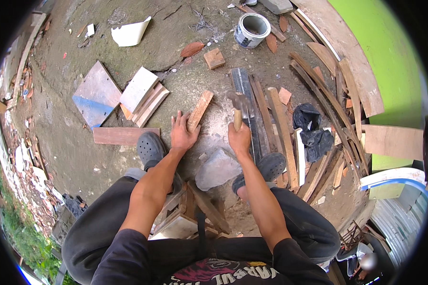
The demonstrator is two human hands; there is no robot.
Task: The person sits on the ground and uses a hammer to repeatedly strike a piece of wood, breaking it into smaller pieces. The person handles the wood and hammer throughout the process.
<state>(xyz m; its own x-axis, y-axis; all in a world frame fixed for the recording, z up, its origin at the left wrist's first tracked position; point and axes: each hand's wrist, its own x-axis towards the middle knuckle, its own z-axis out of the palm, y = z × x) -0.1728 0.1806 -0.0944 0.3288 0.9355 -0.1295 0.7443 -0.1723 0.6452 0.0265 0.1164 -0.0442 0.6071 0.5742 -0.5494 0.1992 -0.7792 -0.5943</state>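
My right hand (239, 138) is wrapped round the wooden handle of a hammer (237, 118). The hammer's dark metal head is slightly blurred, above the ground and right of a short wooden strip (200, 110). On the left, my left hand (184, 134) rests low with its fingers stretched forward. The strip's near end sits between its thumb and fingers, steadied there at a slant. A grey, flat-topped stone (218, 169) lies on the ground between my feet, just nearer than both hands.
Left of my hands lie a blue-marked board (98, 95), stacked wood pieces (144, 97) and a reddish plank (123, 136). A wooden block (214, 58) and an open can (252, 30) stand farther off. Long wood strips (283, 135) and a black plastic bag (314, 137) are at right.
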